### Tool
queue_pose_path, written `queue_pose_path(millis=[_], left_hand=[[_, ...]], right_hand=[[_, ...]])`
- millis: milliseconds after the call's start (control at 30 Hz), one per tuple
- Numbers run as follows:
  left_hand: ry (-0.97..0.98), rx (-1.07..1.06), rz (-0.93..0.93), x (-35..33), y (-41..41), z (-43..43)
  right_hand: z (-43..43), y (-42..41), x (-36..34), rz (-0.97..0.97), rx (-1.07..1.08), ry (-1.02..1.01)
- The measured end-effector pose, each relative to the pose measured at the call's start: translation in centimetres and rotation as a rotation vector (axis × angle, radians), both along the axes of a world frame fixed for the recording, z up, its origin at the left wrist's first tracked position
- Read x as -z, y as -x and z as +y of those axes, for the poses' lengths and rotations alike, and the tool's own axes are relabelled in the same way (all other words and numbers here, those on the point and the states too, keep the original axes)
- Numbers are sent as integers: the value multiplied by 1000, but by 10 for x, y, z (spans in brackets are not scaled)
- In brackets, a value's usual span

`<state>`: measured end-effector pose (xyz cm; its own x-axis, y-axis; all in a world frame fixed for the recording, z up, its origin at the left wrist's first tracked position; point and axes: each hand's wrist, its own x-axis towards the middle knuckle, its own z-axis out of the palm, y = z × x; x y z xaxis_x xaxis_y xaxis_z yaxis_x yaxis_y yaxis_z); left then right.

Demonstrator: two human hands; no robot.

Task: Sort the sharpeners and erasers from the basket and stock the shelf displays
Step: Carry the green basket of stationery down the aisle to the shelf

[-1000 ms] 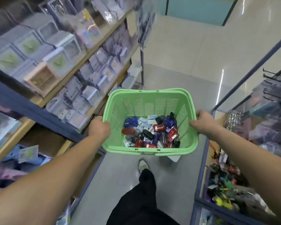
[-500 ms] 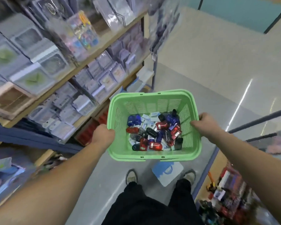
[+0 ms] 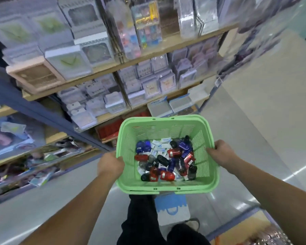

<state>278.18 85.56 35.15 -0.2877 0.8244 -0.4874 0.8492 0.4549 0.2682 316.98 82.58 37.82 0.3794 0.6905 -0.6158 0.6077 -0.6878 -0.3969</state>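
Observation:
I carry a light green slatted plastic basket (image 3: 166,122) in front of me at waist height. My left hand (image 3: 110,164) grips its left rim and my right hand (image 3: 221,153) grips its right rim. Inside lies a loose heap of several red, blue and black sharpeners (image 3: 172,153) mixed with small white wrapped erasers (image 3: 162,145). The wooden shelf displays (image 3: 148,55) stand to the left and ahead, packed with boxed and bagged stationery.
The grey aisle floor (image 3: 265,110) opens to the right. A white and blue paper bag (image 3: 173,209) lies on the floor below the basket, beside my dark trouser legs. A second display's blue edge (image 3: 237,225) runs along the bottom right. Lower shelves at left hold loose packets.
The view has swung left toward the shelves, which now fill the upper frame. The basket stays held in both hands and sits lower and further right in view. The right-hand display has nearly left view.

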Motion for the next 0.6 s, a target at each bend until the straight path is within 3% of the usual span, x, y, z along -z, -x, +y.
queue_pose_path(millis=[367, 600], left_hand=[[105, 92, -24, 127, -29, 78], [172, 135, -46, 272, -106, 101]], right_hand=[[76, -22, 137, -224, -98, 52], [102, -108, 283, -290, -150, 91]])
